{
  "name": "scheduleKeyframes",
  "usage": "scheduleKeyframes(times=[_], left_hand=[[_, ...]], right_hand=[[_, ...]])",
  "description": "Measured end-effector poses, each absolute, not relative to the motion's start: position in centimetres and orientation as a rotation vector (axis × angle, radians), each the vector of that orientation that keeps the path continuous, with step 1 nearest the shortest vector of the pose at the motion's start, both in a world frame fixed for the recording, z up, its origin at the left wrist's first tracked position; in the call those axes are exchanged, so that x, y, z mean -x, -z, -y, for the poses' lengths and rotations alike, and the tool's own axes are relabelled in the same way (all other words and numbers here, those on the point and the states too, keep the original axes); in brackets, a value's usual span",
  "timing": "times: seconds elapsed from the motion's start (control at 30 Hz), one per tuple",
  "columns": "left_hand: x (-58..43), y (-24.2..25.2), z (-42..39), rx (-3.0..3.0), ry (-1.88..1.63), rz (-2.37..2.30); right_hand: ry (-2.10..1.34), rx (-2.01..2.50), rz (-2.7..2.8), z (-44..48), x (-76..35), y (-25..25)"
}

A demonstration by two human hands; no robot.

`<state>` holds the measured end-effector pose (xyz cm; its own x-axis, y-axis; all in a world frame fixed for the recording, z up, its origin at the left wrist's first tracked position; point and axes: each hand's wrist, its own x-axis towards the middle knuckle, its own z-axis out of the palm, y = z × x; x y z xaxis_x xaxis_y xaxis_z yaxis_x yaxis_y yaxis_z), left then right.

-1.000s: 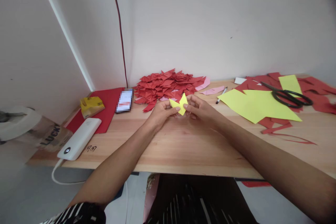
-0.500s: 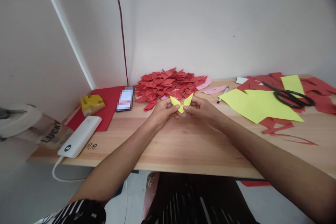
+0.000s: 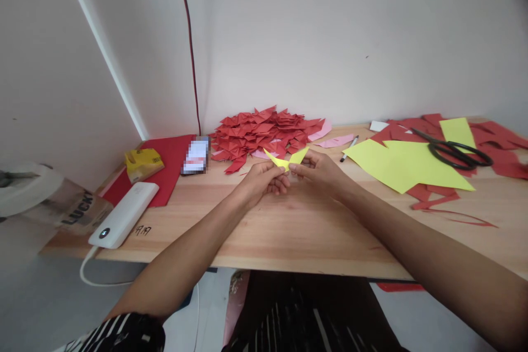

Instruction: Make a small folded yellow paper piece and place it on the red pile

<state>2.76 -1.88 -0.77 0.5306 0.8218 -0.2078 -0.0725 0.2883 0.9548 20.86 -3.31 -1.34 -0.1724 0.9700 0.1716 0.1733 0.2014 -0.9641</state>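
The left hand (image 3: pixel 260 180) and right hand (image 3: pixel 324 171) pinch the folded yellow paper (image 3: pixel 285 165) over the table (image 3: pixel 289 236), near the red pile (image 3: pixel 259 132). It is longest from side to side, with one tip pointing up-left and one up-right

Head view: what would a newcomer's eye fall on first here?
Probably the heap of folded red paper, piled against the wall at the back of the wooden table. Just in front of it, the bright yellow folded piece stands out, held between the left grip and right grip. Over to the right, black-handled scissors lie partly over a large yellow sheet.
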Motion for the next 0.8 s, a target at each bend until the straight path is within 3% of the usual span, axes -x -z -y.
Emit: scheduleKeyframes(times=[0.33,0.8], left_hand=[[-2.7,0.4,2.0,-1.035,-0.728,-0.889],[-3.5,0.6,2.6,-1.055,-0.847,-0.887]], right_hand=[[-0.860,1.115,1.774,4.2,-21.0,0.8],[-0.988,1.138,1.528,3.4,-20.0,1.6]])
